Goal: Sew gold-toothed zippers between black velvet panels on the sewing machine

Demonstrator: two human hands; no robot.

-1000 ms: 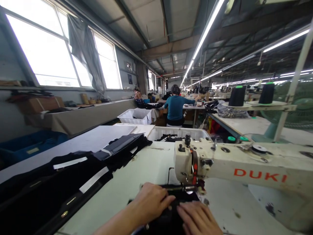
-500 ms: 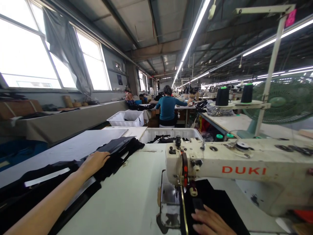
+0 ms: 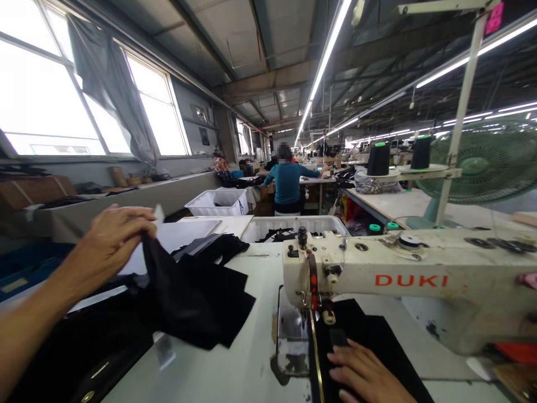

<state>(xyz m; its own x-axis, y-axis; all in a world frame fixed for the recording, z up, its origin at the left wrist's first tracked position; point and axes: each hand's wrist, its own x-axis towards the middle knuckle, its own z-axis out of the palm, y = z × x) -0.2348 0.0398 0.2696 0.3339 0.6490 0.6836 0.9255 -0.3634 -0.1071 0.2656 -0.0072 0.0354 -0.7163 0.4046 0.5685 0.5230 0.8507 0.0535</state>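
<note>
My left hand [image 3: 113, 246] is raised at the left, its fingers closed on the upper edge of a black fabric piece [image 3: 197, 302] that hangs down over the table. Beneath and behind it lie more black fabric pieces [image 3: 213, 246]. My right hand [image 3: 364, 366] rests with outstretched fingers on another black fabric piece [image 3: 381, 336], which lies under the head of the sewing machine [image 3: 364, 274]. A brass-coloured zipper [image 3: 315, 352] runs along that fabric's left edge, by the needle area. The fingertips touch a small dark block or tab [image 3: 338, 337].
A white bin [image 3: 335, 225] of black scraps stands behind the machine, another white bin [image 3: 218, 202] farther left. Thread cones [image 3: 378, 160] sit on a stand at the right, near a green fan [image 3: 474, 162]. Ahead, a person in blue [image 3: 287, 182] sits facing away.
My left hand has lifted a black fabric piece off the pile, moving up and to the left. The right hand stays on the fabric at the machine.
</note>
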